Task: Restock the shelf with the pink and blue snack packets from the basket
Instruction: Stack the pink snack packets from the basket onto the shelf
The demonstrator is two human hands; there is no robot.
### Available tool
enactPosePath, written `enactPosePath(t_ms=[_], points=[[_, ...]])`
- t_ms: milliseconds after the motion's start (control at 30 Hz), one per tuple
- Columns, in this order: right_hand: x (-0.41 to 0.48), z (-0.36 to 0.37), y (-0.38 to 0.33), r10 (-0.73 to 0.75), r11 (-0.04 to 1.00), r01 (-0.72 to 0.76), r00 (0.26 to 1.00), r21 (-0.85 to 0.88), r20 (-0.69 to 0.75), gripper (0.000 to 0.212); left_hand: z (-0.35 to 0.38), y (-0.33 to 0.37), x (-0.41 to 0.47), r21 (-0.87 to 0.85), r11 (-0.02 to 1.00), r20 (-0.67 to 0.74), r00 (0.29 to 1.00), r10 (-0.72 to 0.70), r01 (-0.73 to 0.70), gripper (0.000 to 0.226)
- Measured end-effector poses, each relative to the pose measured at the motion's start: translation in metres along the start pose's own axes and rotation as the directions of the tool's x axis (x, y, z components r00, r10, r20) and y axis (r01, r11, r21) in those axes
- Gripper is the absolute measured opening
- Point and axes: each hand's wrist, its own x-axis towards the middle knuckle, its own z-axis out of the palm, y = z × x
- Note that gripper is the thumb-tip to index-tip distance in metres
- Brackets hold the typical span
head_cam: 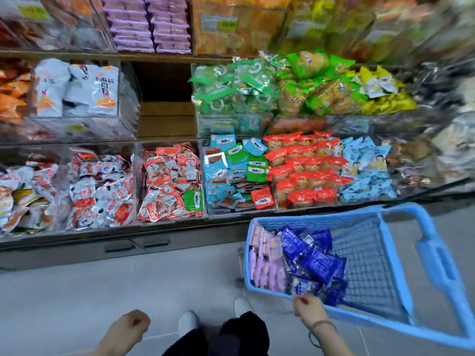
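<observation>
A light blue plastic basket (401, 253) stands on the floor at the lower right, in front of the shelf. Pink packets (264, 260) fill its left side and dark blue packets (311, 258) lie heaped beside them. My right hand (309, 310) is at the basket's near rim, fingers curled over it, close to the nearest blue packets. My left hand (132, 326) hangs at the lower left, curled into a fist and holding nothing. On the middle shelf, one compartment (164, 106) shows bare wood. Stacks of similar pink packets (149, 27) sit on the top shelf above it.
Clear bins of red, white, green, yellow and light blue snack packets fill the other shelf compartments (169, 181). The basket's handle (437, 258) points to the right. Grey floor tiles (102, 286) lie between me and the shelf base. My shoes (189, 321) show below.
</observation>
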Motion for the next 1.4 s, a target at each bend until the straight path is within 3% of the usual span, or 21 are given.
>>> enactPosePath(t_ms=[133,367,500,633,767,900,1133,1233,1333,1400], points=[[0.018,-0.029,0.001,-0.037,0.994,0.04,0.999,-0.101,0.031,0.017,0.036,0.031,0.001,-0.068,0.998,-0.002,1.0,-0.005,0.005,0.014],[0.074,-0.026,-0.005,-0.04,0.996,0.052,0.986,-0.066,0.159,0.046,0.138,0.086,0.03,-0.061,0.996,0.044,0.997,0.071,-0.068,0.02],[0.106,0.0,-0.016,-0.077,0.994,0.095,0.966,-0.063,0.246,0.056,0.182,0.11,0.056,-0.007,0.998,0.133,0.99,0.055,-0.054,0.058],[0.13,0.028,-0.03,-0.083,0.988,0.111,0.966,-0.106,0.245,0.082,0.206,0.129,0.076,-0.02,0.998,0.179,0.982,0.056,-0.053,0.072],[0.149,0.045,-0.032,-0.041,0.986,0.074,0.976,-0.148,0.214,0.063,0.218,0.138,0.086,-0.077,0.996,0.241,0.969,0.059,-0.042,0.075],[0.154,0.038,-0.02,-0.088,0.973,0.137,0.964,-0.188,0.249,0.059,0.22,0.14,0.082,-0.112,0.993,0.241,0.968,0.07,-0.044,0.073],[0.139,-0.012,0.009,-0.125,0.992,0.115,0.971,0.058,0.204,0.049,0.21,0.159,0.062,-0.215,0.977,0.164,0.986,0.034,0.002,0.057],[0.119,-0.046,0.008,-0.126,0.973,0.08,0.97,0.216,0.208,0.045,0.207,0.175,0.051,-0.242,0.968,0.109,0.99,0.092,-0.064,0.045],[0.094,-0.081,0.0,-0.234,0.961,0.182,0.935,0.207,0.267,0.048,0.206,0.201,0.037,-0.309,0.949,0.116,0.987,0.11,-0.07,0.043],[0.071,-0.096,-0.009,-0.351,0.933,0.309,0.894,0.183,0.28,0.05,0.207,0.223,0.026,-0.429,0.903,0.222,0.971,0.091,0.013,0.044]])
